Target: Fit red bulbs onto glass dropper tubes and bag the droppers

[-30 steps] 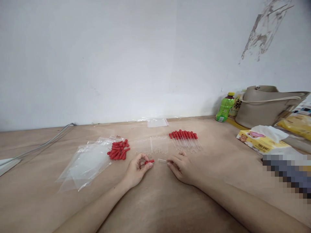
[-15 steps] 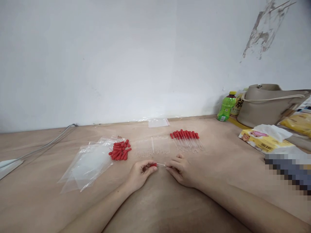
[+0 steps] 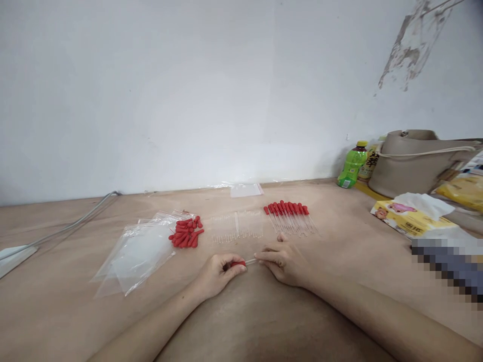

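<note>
Between the fingers of my left hand (image 3: 222,271) is a red rubber bulb (image 3: 238,263), partly hidden by thumb and forefinger. A clear glass dropper tube (image 3: 250,261) runs from the bulb's mouth to my right hand (image 3: 281,262), which pinches its other end. How deep the tube sits in the bulb I cannot tell. Beyond my left hand lies a heap of loose red bulbs (image 3: 185,234). Straight ahead, a row of bare glass tubes (image 3: 237,226) lies on the table. To their right, several droppers with red bulbs fitted (image 3: 289,213) lie side by side.
Clear plastic bags (image 3: 138,256) lie left of the loose bulbs, and a small zip bag (image 3: 246,190) is near the wall. A grey cable (image 3: 88,216) crosses the far left. On the right stand a green bottle (image 3: 351,166), a beige bag (image 3: 407,163) and a tissue pack (image 3: 409,218).
Both hands have shifted slightly, my left hand a little lower. The tube between them now tilts up toward the right. The piles on the table look the same.
</note>
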A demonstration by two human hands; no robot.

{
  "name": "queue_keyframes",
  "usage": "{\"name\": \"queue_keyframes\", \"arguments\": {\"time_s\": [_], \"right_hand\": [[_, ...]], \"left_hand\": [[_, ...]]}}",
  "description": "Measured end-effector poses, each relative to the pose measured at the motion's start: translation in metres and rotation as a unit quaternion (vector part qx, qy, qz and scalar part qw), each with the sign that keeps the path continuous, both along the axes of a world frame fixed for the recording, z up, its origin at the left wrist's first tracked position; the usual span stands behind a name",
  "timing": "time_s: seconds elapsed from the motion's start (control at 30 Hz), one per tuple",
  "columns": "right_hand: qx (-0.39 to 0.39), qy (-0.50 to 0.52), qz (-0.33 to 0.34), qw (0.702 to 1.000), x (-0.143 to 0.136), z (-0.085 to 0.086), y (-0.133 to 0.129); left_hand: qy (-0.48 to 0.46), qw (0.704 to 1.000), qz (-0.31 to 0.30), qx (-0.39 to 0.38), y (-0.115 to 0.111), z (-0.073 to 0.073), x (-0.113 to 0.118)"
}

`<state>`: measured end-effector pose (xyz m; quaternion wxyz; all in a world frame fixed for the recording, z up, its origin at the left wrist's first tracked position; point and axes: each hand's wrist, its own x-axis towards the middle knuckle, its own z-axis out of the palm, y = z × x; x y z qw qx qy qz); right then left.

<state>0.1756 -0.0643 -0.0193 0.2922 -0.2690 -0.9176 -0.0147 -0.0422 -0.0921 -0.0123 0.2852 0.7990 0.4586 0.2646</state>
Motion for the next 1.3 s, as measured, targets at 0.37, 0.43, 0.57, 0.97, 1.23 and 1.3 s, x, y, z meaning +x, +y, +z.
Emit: {"name": "queue_keyframes", "arguments": {"time_s": [0.37,0.43,0.57,0.97,1.23,1.3], "right_hand": [[-0.004,0.03,-0.014,0.999,-0.015,-0.01,0.0],[-0.016,0.018,-0.017,1.0,-0.017,-0.009,-0.001],[-0.029,-0.002,-0.035,0.999,-0.02,-0.008,-0.003],[-0.116,-0.051,-0.053,0.99,-0.018,0.017,-0.013],[-0.226,0.046,-0.3,0.926,0.009,0.032,0.046],[-0.221,0.052,-0.376,0.898,0.006,0.031,0.064]], "left_hand": [[0.022,0.996,0.021,0.089,0.0,-0.009,-0.002],[0.025,0.995,0.009,0.1,-0.001,-0.007,-0.001],[0.03,0.993,-0.006,0.118,-0.002,-0.006,-0.001],[0.038,0.987,0.03,0.153,0.003,-0.004,-0.008],[0.042,0.992,0.046,0.108,0.005,-0.005,-0.01],[0.044,0.992,0.042,0.111,0.004,-0.005,-0.009]]}}
